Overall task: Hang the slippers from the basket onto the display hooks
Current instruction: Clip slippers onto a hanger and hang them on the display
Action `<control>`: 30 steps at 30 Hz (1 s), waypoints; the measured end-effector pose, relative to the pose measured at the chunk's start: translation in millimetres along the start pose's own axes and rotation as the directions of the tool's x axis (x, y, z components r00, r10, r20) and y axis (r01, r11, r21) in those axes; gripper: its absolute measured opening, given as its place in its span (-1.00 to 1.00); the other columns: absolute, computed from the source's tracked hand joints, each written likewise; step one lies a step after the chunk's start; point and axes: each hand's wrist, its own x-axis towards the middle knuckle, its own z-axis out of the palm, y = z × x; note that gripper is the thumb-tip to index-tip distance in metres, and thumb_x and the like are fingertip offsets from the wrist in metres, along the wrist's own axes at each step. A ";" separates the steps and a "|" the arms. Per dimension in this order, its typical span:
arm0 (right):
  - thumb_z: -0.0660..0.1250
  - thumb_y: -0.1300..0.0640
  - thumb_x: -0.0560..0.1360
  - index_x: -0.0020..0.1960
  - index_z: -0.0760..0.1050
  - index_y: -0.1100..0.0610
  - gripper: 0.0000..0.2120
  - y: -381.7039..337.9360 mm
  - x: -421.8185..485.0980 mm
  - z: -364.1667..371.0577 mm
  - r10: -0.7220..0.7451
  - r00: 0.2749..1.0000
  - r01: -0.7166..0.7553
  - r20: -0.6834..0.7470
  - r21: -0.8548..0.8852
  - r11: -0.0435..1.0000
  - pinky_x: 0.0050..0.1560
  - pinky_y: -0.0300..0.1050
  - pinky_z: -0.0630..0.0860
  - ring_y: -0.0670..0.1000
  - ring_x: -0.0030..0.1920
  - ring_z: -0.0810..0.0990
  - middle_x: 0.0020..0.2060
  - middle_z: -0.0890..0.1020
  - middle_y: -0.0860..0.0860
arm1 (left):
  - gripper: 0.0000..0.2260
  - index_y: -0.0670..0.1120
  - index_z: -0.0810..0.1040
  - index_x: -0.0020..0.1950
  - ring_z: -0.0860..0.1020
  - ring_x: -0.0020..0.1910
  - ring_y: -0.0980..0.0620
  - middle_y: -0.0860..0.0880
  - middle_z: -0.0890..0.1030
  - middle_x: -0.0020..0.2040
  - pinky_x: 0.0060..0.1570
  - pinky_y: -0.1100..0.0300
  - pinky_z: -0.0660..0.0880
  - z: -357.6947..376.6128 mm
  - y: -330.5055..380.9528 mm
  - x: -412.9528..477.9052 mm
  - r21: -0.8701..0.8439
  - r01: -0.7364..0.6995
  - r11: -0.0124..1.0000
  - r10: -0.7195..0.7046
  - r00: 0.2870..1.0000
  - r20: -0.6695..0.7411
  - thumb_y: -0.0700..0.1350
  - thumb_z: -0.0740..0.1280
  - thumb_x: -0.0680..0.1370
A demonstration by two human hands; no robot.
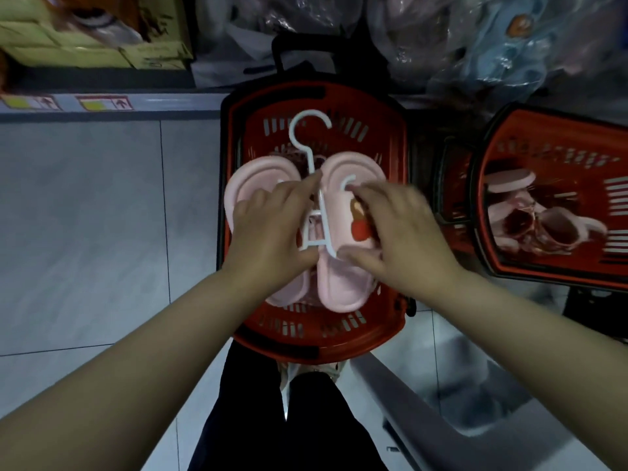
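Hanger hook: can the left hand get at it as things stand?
Probably yes. The hook stands bare above the pink slippers, nothing across it; the left hand, gripping them just below, would need to let go first.

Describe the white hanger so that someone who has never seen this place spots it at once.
Start at the middle red basket on the floor, not the second basket to its right. A pair of pink slippers is held over it by the left hand and the right hand. The white hanger runs between the two slippers: the only white thing there, its open hook poking past them.
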 end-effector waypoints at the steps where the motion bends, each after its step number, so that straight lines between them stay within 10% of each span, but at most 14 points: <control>1: 0.28 -0.34 0.31 0.38 0.30 0.18 -0.17 -2.5 -4.5 -0.8 0.001 0.998 0.000 0.056 -0.016 1.000 0.28 0.04 0.25 0.16 0.27 0.36 0.30 0.40 0.11 | -0.21 0.02 0.21 0.49 0.46 0.07 -0.19 -0.06 0.50 0.23 -0.06 0.08 0.20 -5.4 0.7 1.0 0.015 -0.023 1.000 0.023 1.000 -0.005 0.10 0.39 0.30; 11: 0.49 -0.18 0.21 0.27 0.28 0.23 -0.18 -32.6 -3.8 -53.8 0.110 0.992 -0.126 0.068 0.312 0.942 0.08 -0.18 0.24 0.01 0.17 0.32 0.14 0.36 0.05 | -0.12 -0.06 0.24 0.49 0.35 0.29 -0.21 -0.21 0.32 0.36 0.19 -0.10 0.33 -75.3 19.4 -3.2 -0.014 -0.115 0.993 0.116 0.992 0.053 0.27 0.38 0.26; 30: 0.49 -0.17 0.17 0.40 0.24 0.14 -0.09 -137.8 -66.9 -270.4 -0.111 0.976 0.146 -0.189 0.184 0.972 0.18 -0.24 0.18 -0.01 0.22 0.28 0.28 0.36 0.07 | -0.28 -0.22 0.39 0.37 0.41 0.16 -0.15 -0.20 0.49 0.19 0.17 0.07 0.30 -290.2 109.9 -122.9 0.059 -0.155 0.986 0.165 0.933 -0.321 0.19 0.34 0.34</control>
